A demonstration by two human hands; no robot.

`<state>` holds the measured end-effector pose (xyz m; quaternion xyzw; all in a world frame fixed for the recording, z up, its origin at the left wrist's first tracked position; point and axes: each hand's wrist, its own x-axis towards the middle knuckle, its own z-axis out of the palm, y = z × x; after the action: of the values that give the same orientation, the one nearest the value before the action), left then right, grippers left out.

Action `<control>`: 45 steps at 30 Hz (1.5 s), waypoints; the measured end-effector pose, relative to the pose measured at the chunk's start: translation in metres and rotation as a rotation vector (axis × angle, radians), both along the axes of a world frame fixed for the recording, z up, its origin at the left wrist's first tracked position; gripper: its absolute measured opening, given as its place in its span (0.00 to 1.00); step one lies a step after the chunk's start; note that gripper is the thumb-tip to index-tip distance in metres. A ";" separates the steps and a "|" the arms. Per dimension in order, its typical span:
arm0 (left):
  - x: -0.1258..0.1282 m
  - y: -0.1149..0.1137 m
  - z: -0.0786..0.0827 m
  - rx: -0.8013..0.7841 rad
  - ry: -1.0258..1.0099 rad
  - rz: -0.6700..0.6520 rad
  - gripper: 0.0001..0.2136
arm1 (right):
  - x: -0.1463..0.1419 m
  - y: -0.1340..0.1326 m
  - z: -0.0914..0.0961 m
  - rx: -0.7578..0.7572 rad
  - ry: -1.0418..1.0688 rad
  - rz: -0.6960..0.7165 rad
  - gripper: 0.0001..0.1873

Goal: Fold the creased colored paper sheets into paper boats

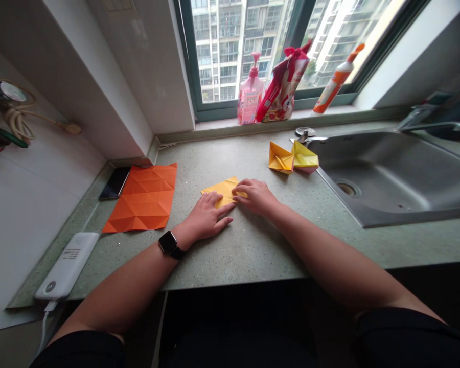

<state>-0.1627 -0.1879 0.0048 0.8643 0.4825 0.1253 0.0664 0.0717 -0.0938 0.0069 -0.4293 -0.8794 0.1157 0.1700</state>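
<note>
A folded yellow paper lies flat on the grey-green counter. My left hand rests on its near left part, fingers stretched out flat and pressing down; a black watch sits on that wrist. My right hand lies on the paper's right edge with the fingers curled and pressed onto it. Two finished folded paper shapes, one orange-yellow and one yellow, stand behind my right hand near the sink.
A creased orange sheet lies to the left beside a black phone. A white power bank sits at the counter's left front. The steel sink fills the right. A pink soap bottle, red bag, orange bottle stand on the sill.
</note>
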 end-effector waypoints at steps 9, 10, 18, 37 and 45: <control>0.000 0.001 0.004 -0.013 -0.009 0.006 0.22 | -0.001 -0.002 -0.005 0.049 -0.053 -0.075 0.13; -0.001 0.001 0.005 -0.014 -0.001 0.001 0.21 | -0.001 -0.002 -0.005 0.041 -0.054 -0.078 0.14; -0.015 -0.004 0.017 0.017 0.012 -0.031 0.13 | 0.002 0.001 -0.009 0.034 -0.028 -0.077 0.14; -0.040 -0.016 0.043 -0.156 0.059 0.004 0.11 | -0.005 -0.005 -0.009 0.034 -0.071 -0.133 0.24; -0.043 -0.011 0.035 -0.188 -0.055 0.006 0.09 | 0.048 0.037 -0.028 -0.063 -0.018 -0.137 0.41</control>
<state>-0.2056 -0.1986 0.0397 0.8491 0.4927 0.1032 0.1601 0.1195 -0.0567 -0.0215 -0.4948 -0.8454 0.1273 0.1560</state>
